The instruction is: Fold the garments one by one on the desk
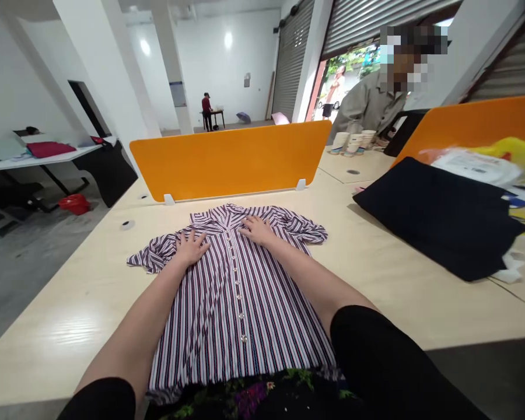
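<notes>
A striped button-up shirt (219, 303) lies spread face up on the pale wooden table (91, 303), its collar pointing away from me. Its sleeves stretch out to both sides, a little crumpled, and a row of buttons runs down the middle. My left hand (191, 249) rests flat on the upper left of the shirt, fingers spread. On the upper right, just below the collar, my right hand (258, 230) lies flat with its fingers apart. The shirt's hem hangs at the table's near edge, against my dark flowered clothing (249, 399).
An orange divider (231, 160) stands behind the shirt. To the right lies a dark folded cloth (437, 216), with plastic packages (476, 166) beside it. Paper cups (354, 142) stand beyond, near a person in a grey shirt (363, 102). Another person (207, 111) stands far back.
</notes>
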`<state>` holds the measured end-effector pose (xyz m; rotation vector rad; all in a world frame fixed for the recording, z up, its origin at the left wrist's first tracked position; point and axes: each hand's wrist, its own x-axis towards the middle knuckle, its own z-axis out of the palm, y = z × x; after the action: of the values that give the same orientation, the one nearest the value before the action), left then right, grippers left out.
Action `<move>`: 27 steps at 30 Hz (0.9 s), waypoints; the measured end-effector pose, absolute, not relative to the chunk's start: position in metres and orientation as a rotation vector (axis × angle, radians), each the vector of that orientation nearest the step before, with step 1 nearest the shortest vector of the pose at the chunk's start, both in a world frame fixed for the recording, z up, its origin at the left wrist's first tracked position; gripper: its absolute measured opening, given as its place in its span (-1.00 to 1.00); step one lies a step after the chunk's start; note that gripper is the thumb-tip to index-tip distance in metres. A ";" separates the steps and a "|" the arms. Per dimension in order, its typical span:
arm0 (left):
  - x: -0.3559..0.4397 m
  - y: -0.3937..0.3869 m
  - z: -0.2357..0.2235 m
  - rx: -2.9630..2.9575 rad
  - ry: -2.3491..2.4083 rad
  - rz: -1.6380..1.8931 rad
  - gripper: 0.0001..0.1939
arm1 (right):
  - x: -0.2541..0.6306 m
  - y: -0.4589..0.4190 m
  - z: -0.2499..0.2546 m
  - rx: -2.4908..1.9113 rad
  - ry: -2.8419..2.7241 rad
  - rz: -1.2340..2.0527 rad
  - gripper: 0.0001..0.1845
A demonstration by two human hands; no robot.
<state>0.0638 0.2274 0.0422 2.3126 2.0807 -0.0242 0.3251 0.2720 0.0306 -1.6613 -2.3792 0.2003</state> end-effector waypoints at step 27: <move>-0.070 0.225 0.056 1.490 2.685 0.602 -0.50 | 0.322 0.345 0.015 -1.927 -2.266 0.218 -0.19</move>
<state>-0.0703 0.2252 0.0562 1.4905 2.6850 0.6016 0.3218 0.3446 0.0150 -1.9267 -2.2656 0.2182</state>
